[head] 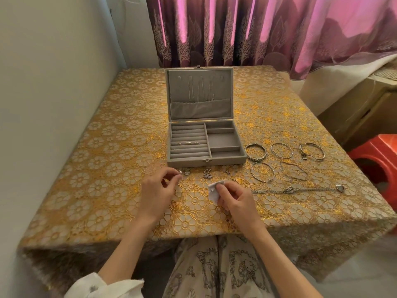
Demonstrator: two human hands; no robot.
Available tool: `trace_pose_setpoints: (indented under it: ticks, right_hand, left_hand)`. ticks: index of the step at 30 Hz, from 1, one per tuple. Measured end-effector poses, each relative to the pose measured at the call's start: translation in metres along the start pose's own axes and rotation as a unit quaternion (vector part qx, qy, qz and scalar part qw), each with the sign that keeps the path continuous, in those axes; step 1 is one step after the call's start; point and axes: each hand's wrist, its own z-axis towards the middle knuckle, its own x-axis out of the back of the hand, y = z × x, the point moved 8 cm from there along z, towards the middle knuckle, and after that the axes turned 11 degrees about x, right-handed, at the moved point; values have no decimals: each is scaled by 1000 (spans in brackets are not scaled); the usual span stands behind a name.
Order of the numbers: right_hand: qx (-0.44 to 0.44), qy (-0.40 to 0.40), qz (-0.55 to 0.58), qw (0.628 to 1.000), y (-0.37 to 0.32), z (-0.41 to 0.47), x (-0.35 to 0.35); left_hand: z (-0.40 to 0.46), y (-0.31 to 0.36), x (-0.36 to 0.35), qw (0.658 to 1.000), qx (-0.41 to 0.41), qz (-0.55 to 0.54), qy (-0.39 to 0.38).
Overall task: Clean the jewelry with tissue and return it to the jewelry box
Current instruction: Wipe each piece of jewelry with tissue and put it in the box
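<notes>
Head view: left hand [160,186] pinches a small ring [180,172] at fingertips, just in front of the jewelry box [206,145] at 12 o'clock on the bench [96,168]. Right hand [234,198] grips folded tissue [213,190]. Three rings already sit in the box's rolls; bangles [255,152] lie unboxed at 2 o'clock. Judgement: bring the ring to the tissue, rub the whole band, keep the pinch firm since it could drop into the patterned cloth.
</notes>
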Motion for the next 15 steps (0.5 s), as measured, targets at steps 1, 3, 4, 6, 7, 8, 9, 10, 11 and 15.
trace_pose_setpoints:
  ticks: [1,3,4,6,7,8,9,10,11,15]
  right_hand:
    - [9,-3,-17,1000,0,0,-1]
    - [25,-16,-66,997,1,-1,-5]
    - [26,-18,-78,996,3,-1,-6]
    - [5,1,-57,998,5,-1,-8]
    - [-3,13,-48,999,6,0,-9]
    - [-5,23,-48,999,5,2,-10]
    - [-1,33,-59,998,4,3,-11]
    - [5,43,-72,996,4,3,-11]
    - [10,53,-82,995,3,3,-12]
    - [43,80,-96,991,-3,-2,-15]
  left_hand:
    - [-7,1,-3,999,19,-37,-21]
    - [-22,3,-9,994,43,-84,-48]
    - [-27,3,-12,992,51,-100,-52]
    - [-35,0,-13,987,67,-135,-48]
    - [-38,0,-14,984,74,-153,-49]
    - [-40,-1,-14,983,77,-159,-49]
    - [-41,-1,-15,984,72,-154,-49]
    - [-42,0,-16,987,63,-139,-48]
    - [-43,1,-17,990,55,-123,-50]
    - [-44,5,-21,994,28,-84,-62]
